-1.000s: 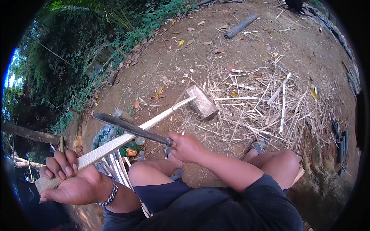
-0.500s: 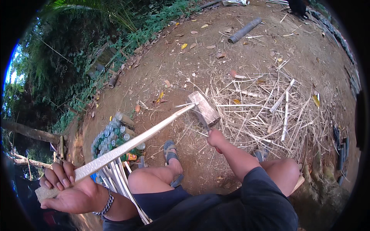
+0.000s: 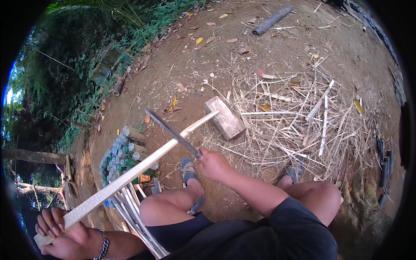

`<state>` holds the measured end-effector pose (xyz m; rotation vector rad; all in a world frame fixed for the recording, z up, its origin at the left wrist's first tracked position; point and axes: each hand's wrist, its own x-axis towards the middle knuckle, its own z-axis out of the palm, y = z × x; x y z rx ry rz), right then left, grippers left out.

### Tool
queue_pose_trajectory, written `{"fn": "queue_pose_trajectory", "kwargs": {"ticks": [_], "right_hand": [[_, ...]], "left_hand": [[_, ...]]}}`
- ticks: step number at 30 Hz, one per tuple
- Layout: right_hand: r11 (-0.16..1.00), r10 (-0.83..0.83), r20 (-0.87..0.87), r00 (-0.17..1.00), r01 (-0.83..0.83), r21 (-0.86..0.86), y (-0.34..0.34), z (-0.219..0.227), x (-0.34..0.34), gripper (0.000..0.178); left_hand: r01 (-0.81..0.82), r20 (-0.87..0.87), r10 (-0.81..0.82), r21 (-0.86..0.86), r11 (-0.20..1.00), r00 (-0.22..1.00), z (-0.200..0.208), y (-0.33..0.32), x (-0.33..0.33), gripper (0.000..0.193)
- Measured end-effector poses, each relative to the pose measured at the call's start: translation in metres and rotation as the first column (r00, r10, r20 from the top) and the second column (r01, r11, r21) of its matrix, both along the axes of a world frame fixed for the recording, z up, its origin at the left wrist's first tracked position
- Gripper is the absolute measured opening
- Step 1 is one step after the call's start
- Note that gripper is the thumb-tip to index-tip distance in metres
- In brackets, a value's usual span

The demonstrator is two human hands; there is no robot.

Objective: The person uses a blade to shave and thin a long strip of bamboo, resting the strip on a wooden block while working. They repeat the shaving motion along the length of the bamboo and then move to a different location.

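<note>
A long pale strip of split bamboo [image 3: 130,175] slants from lower left up to a wooden block [image 3: 225,118], its narrow far end resting on the block. My left hand [image 3: 65,232] is closed around the strip's near end, with a chain bracelet on the wrist. In my right hand [image 3: 213,164] is a long, dark-bladed knife [image 3: 171,131], gripped by its handle. The blade points up and left, crossing over the strip partway along; whether it touches the strip I cannot tell.
Shavings and thin splints [image 3: 286,117] litter the ground right of the block. Glass bottles [image 3: 123,158] are stacked at left, and cut strips [image 3: 132,208] lean by my left knee. A dark pipe-like tube [image 3: 272,21] lies farther off. Tree roots [image 3: 357,186] rise at right.
The knife has moved off the block, up and left across the strip, with my right hand shifting left. My left hand and the strip's near end have moved slightly down and left.
</note>
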<state>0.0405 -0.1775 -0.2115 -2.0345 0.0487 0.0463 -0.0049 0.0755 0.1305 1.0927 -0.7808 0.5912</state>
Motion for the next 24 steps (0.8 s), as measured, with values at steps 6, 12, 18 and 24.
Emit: {"fn": "queue_pose_trajectory", "kwargs": {"ticks": [6,12,18,24], "right_hand": [[0.998,-0.062,-0.184,0.981,0.061,-0.009,-0.018,-0.05,0.024,0.022],[0.995,0.089,-0.018,0.996,-0.088,0.054,-0.001,-0.012,0.019,0.018],[0.959,-0.282,-0.369,0.885,0.253,-0.128,-0.063,-0.152,0.052,0.019],[0.998,0.051,-0.226,0.973,-0.059,-0.032,-0.023,-0.055,0.044,0.026]], "left_hand": [[-0.062,-0.041,0.062,-0.005,0.998,0.997,0.009,-0.011,0.006,0.066],[0.003,-0.009,-0.003,0.086,0.996,1.0,0.013,0.008,0.012,0.067],[-0.078,-0.035,0.081,0.08,0.994,0.996,0.016,-0.006,0.018,0.051],[-0.027,-0.069,0.035,0.121,0.992,0.997,0.025,0.022,0.027,0.024]]}}
